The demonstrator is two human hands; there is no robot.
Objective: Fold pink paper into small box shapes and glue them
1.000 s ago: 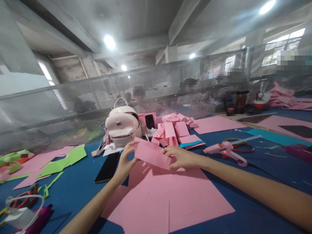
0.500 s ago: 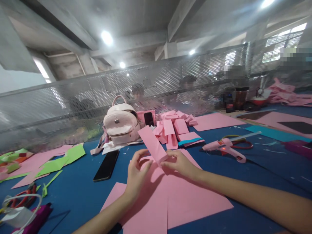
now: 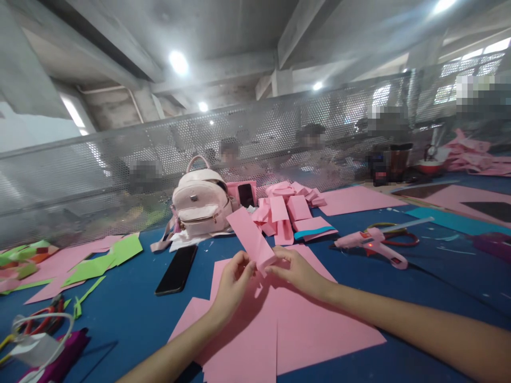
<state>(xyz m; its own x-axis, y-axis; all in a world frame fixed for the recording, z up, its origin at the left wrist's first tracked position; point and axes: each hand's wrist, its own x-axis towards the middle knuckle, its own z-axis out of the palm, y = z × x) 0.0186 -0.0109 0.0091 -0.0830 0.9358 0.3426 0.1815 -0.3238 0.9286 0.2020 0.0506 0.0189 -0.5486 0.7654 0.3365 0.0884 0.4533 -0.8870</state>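
A folded strip of pink paper (image 3: 250, 236) is held up at a slant over the table, its lower end bent into a box-like fold. My right hand (image 3: 299, 271) grips that lower end from the right, thumb below and fingers behind. On the other side, my left hand (image 3: 235, 282) has its thumb and fingers closed at the strip's lower left edge; whether it pinches the strip or a small bit by it is hard to make out. Beneath both hands lie large pink paper sheets (image 3: 319, 330), overlapping on the blue table.
A pink glue gun (image 3: 375, 242) with a lit red light lies at right, its cord trailing. Folded pink pieces (image 3: 285, 213) are heaped behind my hands beside a pale backpack (image 3: 202, 205). A black phone (image 3: 175, 271), green paper (image 3: 91, 268) and red-handled pliers (image 3: 46, 314) lie left.
My left hand has moved in to the strip's lower end, its fingers now closing there. The right hand keeps its grip. The whole view has shifted slightly.
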